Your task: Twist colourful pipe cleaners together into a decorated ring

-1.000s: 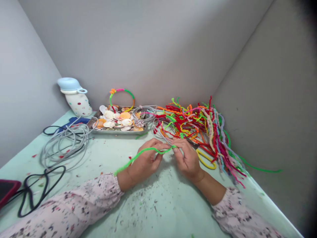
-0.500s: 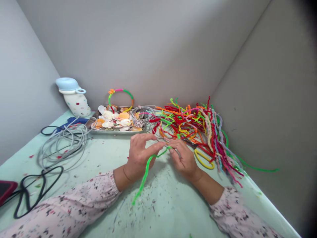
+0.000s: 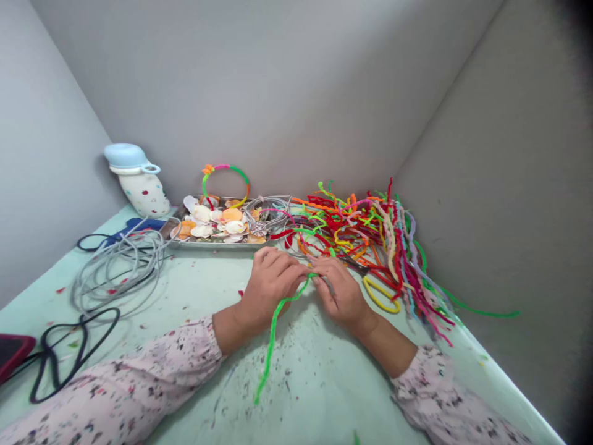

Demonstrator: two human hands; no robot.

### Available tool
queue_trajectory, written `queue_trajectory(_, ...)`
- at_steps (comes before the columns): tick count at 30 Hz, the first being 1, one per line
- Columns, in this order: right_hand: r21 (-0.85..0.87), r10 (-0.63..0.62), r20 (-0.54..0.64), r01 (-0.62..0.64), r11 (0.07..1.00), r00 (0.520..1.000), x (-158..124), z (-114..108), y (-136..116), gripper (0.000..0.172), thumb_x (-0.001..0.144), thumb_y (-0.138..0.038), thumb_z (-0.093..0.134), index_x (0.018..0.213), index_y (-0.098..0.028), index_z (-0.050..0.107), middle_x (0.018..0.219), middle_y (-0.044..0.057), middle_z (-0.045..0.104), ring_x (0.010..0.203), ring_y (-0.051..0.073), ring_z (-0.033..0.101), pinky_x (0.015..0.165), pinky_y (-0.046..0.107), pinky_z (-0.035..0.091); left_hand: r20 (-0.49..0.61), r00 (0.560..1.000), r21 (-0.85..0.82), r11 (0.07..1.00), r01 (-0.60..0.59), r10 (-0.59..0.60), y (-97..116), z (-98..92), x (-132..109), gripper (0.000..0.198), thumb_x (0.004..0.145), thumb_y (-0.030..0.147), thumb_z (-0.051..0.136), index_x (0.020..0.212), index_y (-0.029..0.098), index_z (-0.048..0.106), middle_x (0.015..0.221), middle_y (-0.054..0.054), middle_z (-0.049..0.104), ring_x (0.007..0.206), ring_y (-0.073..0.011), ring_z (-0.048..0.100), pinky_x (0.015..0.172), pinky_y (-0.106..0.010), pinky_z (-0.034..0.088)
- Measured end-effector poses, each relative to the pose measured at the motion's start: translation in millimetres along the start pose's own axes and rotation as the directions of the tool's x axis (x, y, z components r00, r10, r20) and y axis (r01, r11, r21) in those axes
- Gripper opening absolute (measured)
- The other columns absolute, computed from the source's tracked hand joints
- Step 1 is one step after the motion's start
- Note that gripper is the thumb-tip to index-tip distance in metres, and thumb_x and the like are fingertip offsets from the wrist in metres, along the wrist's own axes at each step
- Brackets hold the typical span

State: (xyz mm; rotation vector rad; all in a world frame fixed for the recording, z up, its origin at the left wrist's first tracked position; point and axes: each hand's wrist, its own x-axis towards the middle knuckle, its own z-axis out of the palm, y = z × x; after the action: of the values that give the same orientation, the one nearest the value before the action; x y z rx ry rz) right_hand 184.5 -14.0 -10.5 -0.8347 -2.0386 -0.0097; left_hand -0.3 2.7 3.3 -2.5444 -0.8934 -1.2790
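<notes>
My left hand [image 3: 269, 287] and my right hand [image 3: 339, 295] meet over the pale green table [image 3: 185, 296], both pinched on a green pipe cleaner [image 3: 273, 334]. Its upper end sits between my fingertips; the loose end hangs down toward me onto the table. A thin grey wire appears to run between my right fingers, partly hidden. Just behind my hands lies a heap of coloured pipe cleaners [image 3: 365, 238]. Yellow-handled scissors [image 3: 380, 293] lie right of my right hand.
A metal tray of seashells [image 3: 217, 227] stands at the back with a multicoloured pipe-cleaner ring [image 3: 226, 182] behind it. A white spotted jar with blue lid [image 3: 139, 179], coiled grey cable [image 3: 118, 266], a black cable [image 3: 65, 352] and a red device [image 3: 12, 355] lie left. Grey walls enclose the corner.
The green pipe cleaner's free end swung from pointing left across my left wrist to hanging down toward me. My left fingers closed in on it beside my right hand.
</notes>
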Motion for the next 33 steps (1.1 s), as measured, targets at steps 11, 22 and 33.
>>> queue_trajectory(11,0.013,-0.077,0.037,0.076,0.997,0.996,0.6,2.0,4.0,0.023,0.085,-0.009,0.045,0.105,-0.021,0.051,0.100,0.010,0.058,0.106,0.023,0.054,0.096,0.051,0.045,0.080,0.997,-0.077,0.997,0.011,-0.005,-4.1,6.6,-5.9,0.009,0.089,0.019,0.050,0.094,0.021,0.058,0.086,-0.002,0.063,0.085,-0.0173,0.051,0.084,-0.038,0.033)
queue_trajectory(22,0.030,-0.019,0.010,0.019,0.999,1.000,0.6,1.6,2.2,0.022,0.086,-0.011,0.047,0.105,-0.021,0.050,0.097,0.008,0.057,0.101,0.022,0.054,0.092,0.047,0.047,0.168,0.985,-0.146,0.987,0.069,-0.043,0.1,2.9,-5.2,0.012,0.088,0.017,0.048,0.097,0.018,0.056,0.089,-0.004,0.061,0.088,-0.0185,0.048,0.084,-0.037,0.034)
queue_trajectory(33,0.049,0.000,0.027,-0.001,0.999,1.000,0.4,1.0,-0.6,0.019,0.087,-0.012,0.046,0.103,-0.022,0.051,0.098,0.008,0.057,0.101,0.022,0.054,0.090,0.044,0.047,0.021,1.000,-0.080,0.997,0.020,-0.018,-3.8,7.5,-3.8,0.010,0.087,0.029,0.055,0.084,0.020,0.059,0.077,-0.001,0.062,0.080,-0.0166,0.052,0.082,-0.036,0.035)
